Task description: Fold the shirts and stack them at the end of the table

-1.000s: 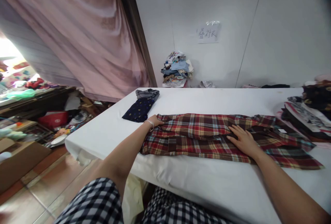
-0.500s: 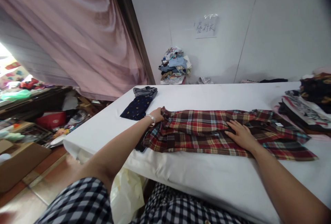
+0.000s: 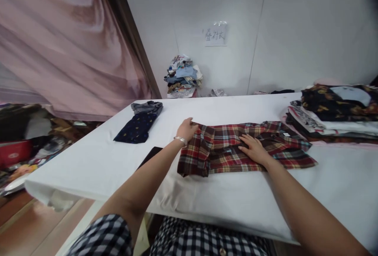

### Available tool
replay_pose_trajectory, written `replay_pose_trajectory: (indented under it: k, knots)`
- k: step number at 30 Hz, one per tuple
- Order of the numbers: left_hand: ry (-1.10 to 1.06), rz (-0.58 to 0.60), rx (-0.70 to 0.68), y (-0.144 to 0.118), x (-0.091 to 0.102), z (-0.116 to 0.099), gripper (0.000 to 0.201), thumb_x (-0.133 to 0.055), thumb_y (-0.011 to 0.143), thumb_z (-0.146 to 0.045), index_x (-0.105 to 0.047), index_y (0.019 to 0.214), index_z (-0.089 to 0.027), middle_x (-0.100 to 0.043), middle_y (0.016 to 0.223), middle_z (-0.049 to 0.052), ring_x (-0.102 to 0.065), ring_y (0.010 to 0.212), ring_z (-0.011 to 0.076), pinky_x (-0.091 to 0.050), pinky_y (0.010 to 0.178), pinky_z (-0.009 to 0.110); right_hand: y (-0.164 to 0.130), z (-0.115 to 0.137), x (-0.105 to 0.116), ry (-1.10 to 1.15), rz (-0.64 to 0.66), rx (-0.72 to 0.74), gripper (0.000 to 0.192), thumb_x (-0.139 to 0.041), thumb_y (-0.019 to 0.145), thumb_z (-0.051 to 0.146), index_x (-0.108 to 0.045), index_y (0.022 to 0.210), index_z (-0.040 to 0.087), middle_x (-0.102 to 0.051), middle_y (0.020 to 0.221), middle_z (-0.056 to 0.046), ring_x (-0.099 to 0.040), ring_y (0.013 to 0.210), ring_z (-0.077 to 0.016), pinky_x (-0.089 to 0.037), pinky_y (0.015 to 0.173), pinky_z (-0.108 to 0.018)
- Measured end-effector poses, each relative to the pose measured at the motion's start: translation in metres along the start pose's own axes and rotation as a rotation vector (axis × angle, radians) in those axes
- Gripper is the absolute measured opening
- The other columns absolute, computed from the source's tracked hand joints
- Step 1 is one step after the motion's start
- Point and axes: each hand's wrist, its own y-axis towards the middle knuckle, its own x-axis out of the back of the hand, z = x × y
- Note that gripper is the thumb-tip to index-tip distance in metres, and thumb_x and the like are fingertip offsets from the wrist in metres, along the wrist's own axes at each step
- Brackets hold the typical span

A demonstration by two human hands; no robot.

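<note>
A red and brown plaid shirt [image 3: 224,165] lies lengthwise on the white-covered table [image 3: 236,193]. Its left end is folded back over itself, and its collar end with a small white label points right. My left hand [image 3: 188,129] pinches the shirt's far left corner at that fold; the fingertips are partly hidden. Flat on the middle of the shirt rests my right hand [image 3: 254,149], fingers spread. A dark flat item [image 3: 152,153] shows on the table behind my left forearm, partly covered by it.
Folded navy patterned cloth [image 3: 136,128] and grey cloth [image 3: 147,107] lie at the table's left. A pile of folded clothes [image 3: 330,110] stands at the right. Another clothes stack [image 3: 183,76] is by the wall. A pink curtain [image 3: 73,51] hangs at left.
The shirt's left end has been folded over to the right, carried by my left hand. My right hand stays flat on the shirt. The view has turned rightward.
</note>
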Motion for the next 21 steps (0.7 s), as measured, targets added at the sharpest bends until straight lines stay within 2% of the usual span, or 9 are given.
replay_pose_trajectory:
  k: [2, 4, 6, 8, 11, 13, 14, 18, 21]
  knots:
    - [0.064, -0.036, 0.088, -0.005, 0.008, 0.024, 0.068, -0.059, 0.079, -0.047, -0.039, 0.135, -0.012, -0.045, 0.140, 0.019, -0.045, 0.127, 0.0315, -0.035, 0.105, 0.039, 0.000, 0.002, 0.001, 0.002, 0.010, -0.009, 0.051, -0.045, 0.087, 0.043, -0.049, 0.134, 0.021, -0.038, 0.147, -0.009, -0.027, 0.139, -0.0253, -0.020, 0.112, -0.049]
    - [0.101, -0.007, 0.183, -0.010, 0.012, 0.044, 0.070, -0.055, 0.080, -0.051, -0.041, 0.132, -0.007, -0.053, 0.131, 0.023, -0.051, 0.120, 0.0332, -0.040, 0.100, 0.042, 0.000, 0.003, 0.001, 0.005, 0.010, -0.016, 0.051, -0.046, 0.087, 0.042, -0.049, 0.134, 0.021, -0.038, 0.147, -0.009, -0.027, 0.139, -0.0257, -0.020, 0.112, -0.049]
    - [0.106, 0.046, 0.235, -0.017, 0.009, 0.056, 0.070, -0.049, 0.081, -0.058, -0.046, 0.128, -0.006, -0.059, 0.123, 0.022, -0.058, 0.112, 0.0305, -0.046, 0.092, 0.038, 0.001, 0.002, 0.000, 0.016, -0.006, -0.010, 0.051, -0.047, 0.086, 0.041, -0.050, 0.133, 0.021, -0.039, 0.146, -0.009, -0.028, 0.138, -0.0260, -0.020, 0.112, -0.050]
    - [0.101, 0.086, 0.234, -0.022, 0.003, 0.062, 0.070, -0.048, 0.079, -0.063, -0.050, 0.124, -0.009, -0.061, 0.123, 0.018, -0.061, 0.108, 0.0268, -0.048, 0.086, 0.033, 0.002, 0.002, -0.001, 0.047, -0.064, -0.003, 0.048, -0.048, 0.085, 0.041, -0.053, 0.130, 0.022, -0.043, 0.144, -0.010, -0.031, 0.137, -0.0274, -0.023, 0.110, -0.053]
    - [0.104, 0.106, 0.210, -0.028, -0.007, 0.064, 0.064, -0.053, 0.075, -0.063, -0.056, 0.115, -0.013, -0.065, 0.118, 0.014, -0.063, 0.104, 0.0257, -0.049, 0.082, 0.031, 0.001, 0.007, -0.002, 0.145, -0.254, 0.048, 0.043, -0.049, 0.085, 0.041, -0.060, 0.121, 0.021, -0.052, 0.136, -0.011, -0.036, 0.134, -0.0293, -0.028, 0.107, -0.055]
    - [0.112, 0.094, 0.209, -0.029, -0.011, 0.065, 0.057, -0.056, 0.074, -0.059, -0.059, 0.109, -0.014, -0.067, 0.113, 0.014, -0.064, 0.101, 0.0270, -0.049, 0.081, 0.032, 0.000, 0.016, -0.003, 0.267, -0.358, 0.098, 0.040, -0.049, 0.085, 0.042, -0.063, 0.116, 0.020, -0.059, 0.128, -0.011, -0.046, 0.126, -0.0277, -0.035, 0.105, -0.050]
    - [0.116, 0.084, 0.211, -0.028, -0.013, 0.066, 0.055, -0.057, 0.074, -0.058, -0.059, 0.107, -0.014, -0.067, 0.112, 0.015, -0.064, 0.100, 0.0278, -0.048, 0.080, 0.034, 0.000, 0.023, -0.003, 0.349, -0.367, 0.111, 0.040, -0.049, 0.085, 0.042, -0.064, 0.115, 0.020, -0.062, 0.123, -0.011, -0.052, 0.120, -0.0259, -0.040, 0.102, -0.046]
    - [0.119, 0.057, 0.217, -0.026, -0.015, 0.070, 0.051, -0.056, 0.074, -0.056, -0.059, 0.103, -0.015, -0.067, 0.110, 0.017, -0.063, 0.100, 0.0310, -0.047, 0.081, 0.038, 0.009, 0.052, 0.000, 0.607, -0.192, 0.081, 0.041, -0.049, 0.085, 0.041, -0.060, 0.120, 0.021, -0.069, 0.109, -0.008, -0.065, 0.095, -0.0208, -0.051, 0.086, -0.037]
    - [0.110, 0.052, 0.213, -0.027, -0.016, 0.072, 0.049, -0.055, 0.074, -0.055, -0.059, 0.103, -0.016, -0.067, 0.110, 0.016, -0.063, 0.101, 0.0315, -0.047, 0.081, 0.038, 0.033, 0.074, 0.007, 0.523, -0.078, 0.047, 0.049, -0.053, 0.083, 0.039, -0.054, 0.128, 0.020, -0.068, 0.110, -0.008, -0.065, 0.087, -0.0198, -0.051, 0.081, -0.035]
